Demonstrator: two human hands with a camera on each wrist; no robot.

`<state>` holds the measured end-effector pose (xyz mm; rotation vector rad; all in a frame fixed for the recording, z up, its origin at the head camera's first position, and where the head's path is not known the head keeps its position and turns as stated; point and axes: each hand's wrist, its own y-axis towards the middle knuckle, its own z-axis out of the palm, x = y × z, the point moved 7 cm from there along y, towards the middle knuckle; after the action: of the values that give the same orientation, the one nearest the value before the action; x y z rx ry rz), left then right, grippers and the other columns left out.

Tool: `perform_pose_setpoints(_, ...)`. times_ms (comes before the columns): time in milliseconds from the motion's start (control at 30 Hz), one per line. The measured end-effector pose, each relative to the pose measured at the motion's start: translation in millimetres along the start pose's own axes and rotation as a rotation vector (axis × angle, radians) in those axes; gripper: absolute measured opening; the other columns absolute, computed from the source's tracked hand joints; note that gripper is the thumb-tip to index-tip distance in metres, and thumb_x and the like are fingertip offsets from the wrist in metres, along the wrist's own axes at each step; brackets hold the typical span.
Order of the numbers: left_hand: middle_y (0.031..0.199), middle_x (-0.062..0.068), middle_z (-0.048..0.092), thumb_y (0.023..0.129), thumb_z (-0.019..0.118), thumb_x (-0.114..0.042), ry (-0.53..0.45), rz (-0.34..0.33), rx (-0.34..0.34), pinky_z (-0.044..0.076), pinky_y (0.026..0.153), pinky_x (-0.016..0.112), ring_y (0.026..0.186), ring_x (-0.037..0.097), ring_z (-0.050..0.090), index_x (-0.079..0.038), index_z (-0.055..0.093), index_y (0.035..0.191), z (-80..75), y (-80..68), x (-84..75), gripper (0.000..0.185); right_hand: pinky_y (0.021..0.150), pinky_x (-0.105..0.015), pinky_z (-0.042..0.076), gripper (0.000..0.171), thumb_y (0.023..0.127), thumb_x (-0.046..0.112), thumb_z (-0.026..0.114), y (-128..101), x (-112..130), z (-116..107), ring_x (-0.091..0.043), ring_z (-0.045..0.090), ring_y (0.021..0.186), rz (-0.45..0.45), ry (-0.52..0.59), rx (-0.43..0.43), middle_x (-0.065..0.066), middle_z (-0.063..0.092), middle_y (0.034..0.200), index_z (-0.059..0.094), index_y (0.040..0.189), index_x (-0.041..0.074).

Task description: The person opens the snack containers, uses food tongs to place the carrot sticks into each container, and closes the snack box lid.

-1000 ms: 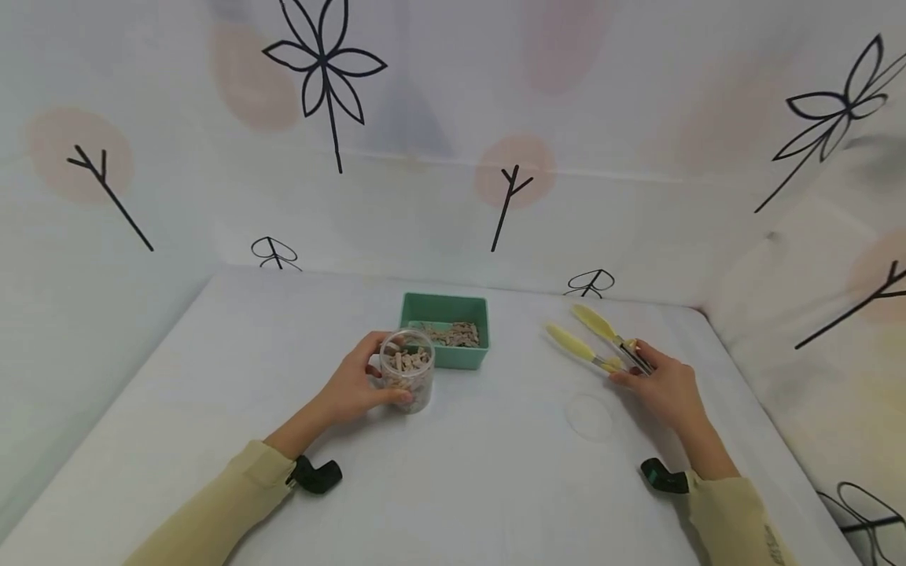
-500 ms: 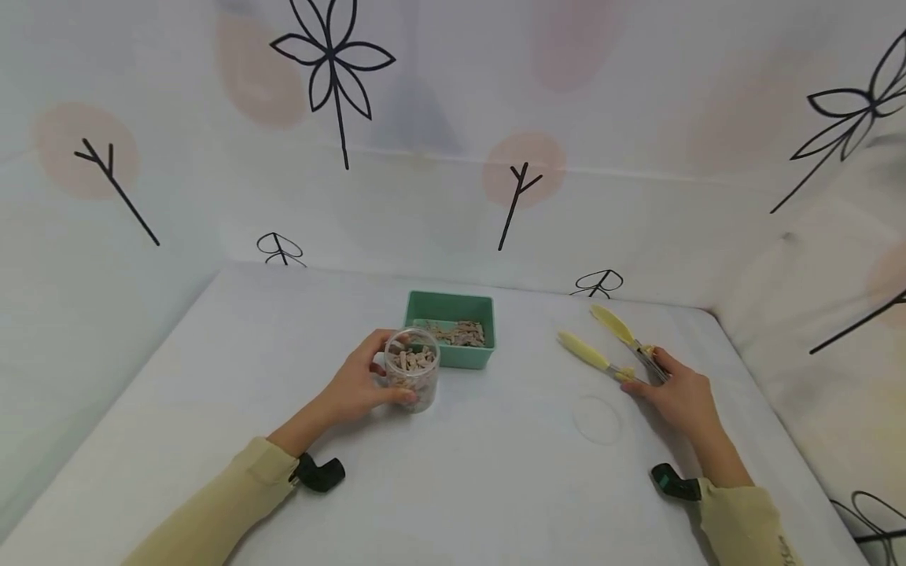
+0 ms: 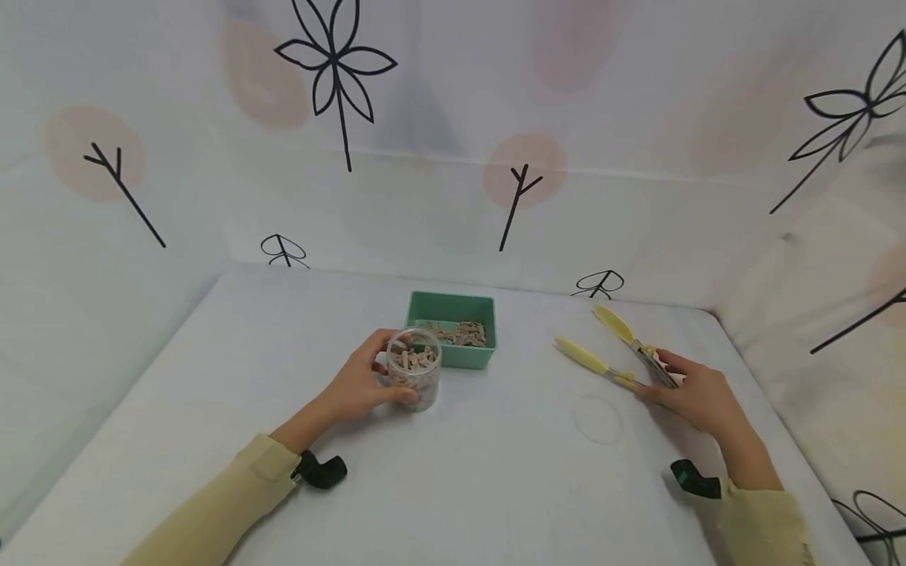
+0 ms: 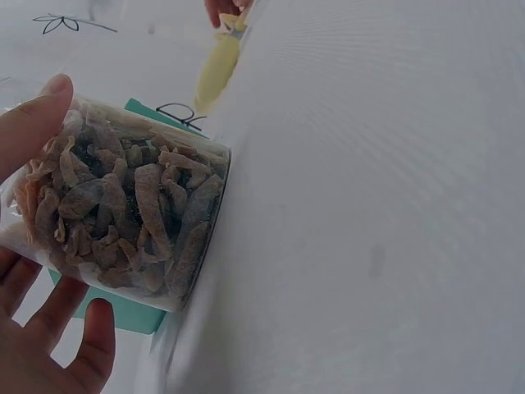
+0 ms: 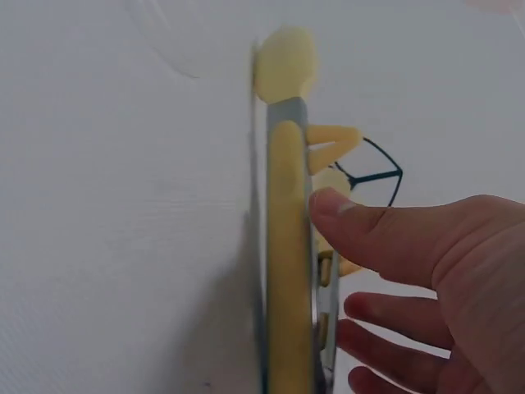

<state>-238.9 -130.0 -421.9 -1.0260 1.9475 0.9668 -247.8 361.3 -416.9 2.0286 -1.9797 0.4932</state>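
While standing by the table [image 3: 495,472]:
Left hand [image 3: 357,385]: gripping the clear jar [image 3: 415,377], just before the green tray [image 3: 453,339].
Right hand [image 3: 697,393]: fingers relaxed, touching the yellow tongs [image 3: 623,354] lying right of the tray.

Your left hand [image 4: 33,328]: cut by frame edge, left wrist view. Tray [image 4: 123,312]: mostly hidden behind jar [image 4: 123,213]. Tongs [image 5: 287,246]: blurred, lower end cut off.

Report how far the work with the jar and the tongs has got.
Done: the clear jar is open and packed with brown pieces, its lid off on the table.
In hand: left hand grips the jar; right hand touches the yellow tongs.
Left: pieces remain in the green tray.
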Motion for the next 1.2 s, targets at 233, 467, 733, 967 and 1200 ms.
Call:
perform_pose_setpoints(233,0.132,0.010,0.055,0.073,0.090,-0.012,0.009,-0.024,-0.003,0.047,0.084,0.051,0.112,0.024,0.051,-0.010,0.044,0.143,0.6,1.0,-0.2,0.084,0.062,-0.022,0.047,0.035,0.094,0.019,0.070,-13.5,22.6,-30.3,-0.029,0.064,0.081,-0.074,0.095,-0.381,-0.021,0.072,0.098,0.067,0.122,-0.001)
perform_pose_setpoints(467,0.129,0.018,0.055,0.074,0.088,-0.006,0.020,-0.030,0.012,0.047,0.084,0.054,0.111,0.027,0.052,0.001,0.044,0.139,-3.0,-1.6,-30.3,0.079,0.055,-0.022,0.046,0.029,0.090,0.014,0.075,-14.9,63.5,-12.5,-0.012,0.054,0.068,-0.266,0.128,-0.185,-0.004,0.068,0.082,0.071,0.117,0.003)
perform_pose_setpoints(733,0.133,0.009,0.055,0.073,0.091,-0.015,0.015,-0.017,0.006,0.047,0.085,0.050,0.114,0.025,0.052,-0.011,0.044,0.143,-1.2,1.2,-1.9,0.085,0.076,-0.034,0.050,0.051,0.081,0.022,0.084,-18.2,93.1,23.8,-0.018,0.058,0.092,-0.357,0.105,0.186,0.003,0.066,0.102,0.067,0.126,0.009)
perform_pose_setpoints(967,0.130,0.003,0.056,0.074,0.091,-0.020,0.028,-0.002,0.009,0.047,0.083,0.044,0.112,0.020,0.052,-0.015,0.045,0.141,-3.1,1.4,-3.8,0.082,0.083,-0.045,0.048,0.067,0.070,0.032,0.091,-22.5,98.1,40.0,-0.026,0.053,0.107,-0.300,0.017,0.321,-0.005,0.056,0.122,0.065,0.130,0.017)
perform_pose_setpoints(1200,0.130,0.003,0.057,0.074,0.091,-0.020,0.028,-0.006,0.007,0.048,0.082,0.044,0.112,0.021,0.052,-0.012,0.045,0.142,-2.4,0.1,-2.8,0.082,0.084,-0.048,0.047,0.063,0.065,0.028,0.094,-21.9,95.7,48.8,-0.028,0.046,0.113,-0.267,-0.092,0.309,-0.004,0.052,0.124,0.068,0.122,0.028)
